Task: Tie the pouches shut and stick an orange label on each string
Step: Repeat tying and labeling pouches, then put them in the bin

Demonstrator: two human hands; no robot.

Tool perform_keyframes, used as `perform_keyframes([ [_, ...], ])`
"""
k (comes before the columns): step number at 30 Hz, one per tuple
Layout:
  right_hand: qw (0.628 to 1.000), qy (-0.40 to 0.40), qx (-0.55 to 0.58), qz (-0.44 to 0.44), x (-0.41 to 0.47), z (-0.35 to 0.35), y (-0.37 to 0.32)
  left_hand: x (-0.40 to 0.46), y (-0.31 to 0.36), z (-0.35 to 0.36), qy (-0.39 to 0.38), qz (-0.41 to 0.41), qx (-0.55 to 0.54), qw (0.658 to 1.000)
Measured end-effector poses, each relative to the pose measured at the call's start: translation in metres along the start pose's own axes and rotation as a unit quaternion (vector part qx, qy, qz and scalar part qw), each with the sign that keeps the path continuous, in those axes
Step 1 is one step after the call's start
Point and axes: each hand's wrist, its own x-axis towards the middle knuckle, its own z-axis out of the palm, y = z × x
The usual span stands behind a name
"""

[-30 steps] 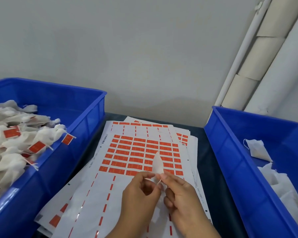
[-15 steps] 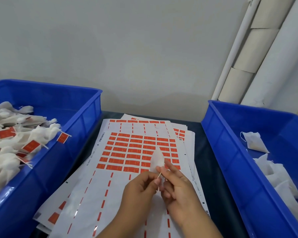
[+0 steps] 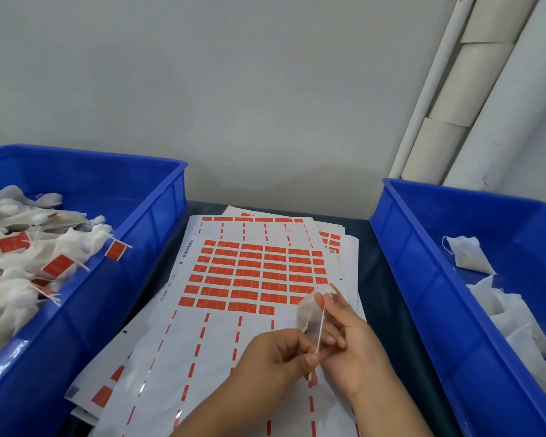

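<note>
We see a dark desk (image 3: 379,279) pushed up near a pale wall. A messy stack of white sticker sheets (image 3: 221,342) lies in the middle of it, and the top sheet has rows of orange labels (image 3: 249,272) on it. A blue bin (image 3: 133,279) sits on the desk to the left of the sheets, and another blue bin (image 3: 423,310) sits to the right.

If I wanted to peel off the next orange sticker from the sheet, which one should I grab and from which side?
Probably the last label in the bottom row of the top sheet. The space to its right is already peeled bare, so its right edge is free. Come from that side, lift a corner with a fingernail and pinch it. Both the left hand and right hand are busy with the pouch string.
</note>
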Motion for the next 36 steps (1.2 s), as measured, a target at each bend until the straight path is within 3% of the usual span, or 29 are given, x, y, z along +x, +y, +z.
perform_keyframes([
  [5, 0.998, 0.049, 0.001, -0.031, 0.004, -0.008, -0.014, -0.003, 0.002, 0.009, -0.066, -0.036, 0.067, 0.995],
  [11, 0.996, 0.015, -0.015, -0.086, 0.006, -0.012, -0.021, -0.002, 0.004, 0.006, 0.028, -0.028, 0.006, 0.999],
  [13, 0.991, 0.022, -0.097, -0.091, 0.007, -0.012, -0.019, -0.001, 0.005, 0.002, 0.093, -0.018, -0.03, 0.995],
  [17, 0.902, 0.09, -0.397, -0.145, 0.007, -0.004, -0.014, 0.002, 0.004, -0.008, 0.203, 0.004, -0.083, 0.976],
  [20, 0.818, 0.022, -0.542, -0.191, 0.002, -0.002, -0.004, 0.001, 0.005, -0.009, 0.233, 0.032, -0.084, 0.968],
  [23, 0.721, 0.018, -0.648, -0.243, 0.001, -0.004, 0.003, -0.001, 0.007, -0.009, 0.271, 0.054, -0.084, 0.957],
  [26, 0.689, 0.007, -0.676, -0.262, 0.001, -0.004, 0.002, 0.002, 0.009, -0.016, 0.334, 0.044, -0.088, 0.937],
  [28, 0.705, -0.032, -0.673, -0.222, -0.002, -0.003, 0.0, 0.005, 0.01, -0.023, 0.381, 0.014, -0.106, 0.919],
  [33, 0.816, -0.14, -0.559, -0.049, -0.017, 0.005, -0.006, 0.012, 0.002, -0.033, 0.439, -0.044, -0.103, 0.892],
  [36, 0.792, -0.201, -0.576, -0.002, -0.021, 0.004, -0.011, 0.014, -0.004, -0.032, 0.447, -0.058, -0.054, 0.891],
])
